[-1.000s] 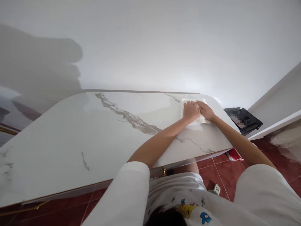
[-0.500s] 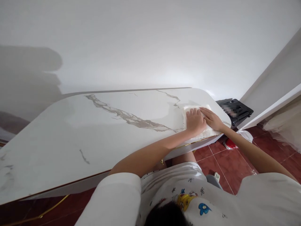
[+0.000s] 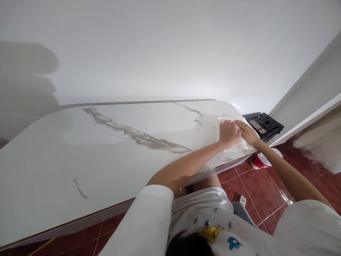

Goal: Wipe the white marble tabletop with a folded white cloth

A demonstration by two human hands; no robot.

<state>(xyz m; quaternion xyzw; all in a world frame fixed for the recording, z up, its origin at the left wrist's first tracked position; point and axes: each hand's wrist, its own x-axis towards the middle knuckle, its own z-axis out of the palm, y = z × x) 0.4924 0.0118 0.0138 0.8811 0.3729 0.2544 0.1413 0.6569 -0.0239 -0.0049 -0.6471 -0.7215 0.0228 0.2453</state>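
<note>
A white cloth (image 3: 234, 146) with a scalloped edge lies near the right end of a white marble-patterned tabletop (image 3: 112, 163). My left hand (image 3: 229, 133) presses down on it, fingers curled into the fabric. Beside it, partly touching it, my right hand (image 3: 248, 133) rests on the cloth's right part with its fingers stretched out flat. Both hands hide much of the cloth's middle.
A white wall (image 3: 149, 49) runs behind the table. Past the right end stands a black case-like object (image 3: 265, 125). On the red tiled floor (image 3: 247, 185) are a red-and-white container (image 3: 262, 160) and a white power socket (image 3: 242, 201). Pale sheer fabric (image 3: 319, 142) hangs at right.
Both hands and the cloth have slid a little to the right along the tabletop, closer to its end. The view has also shifted slightly.
</note>
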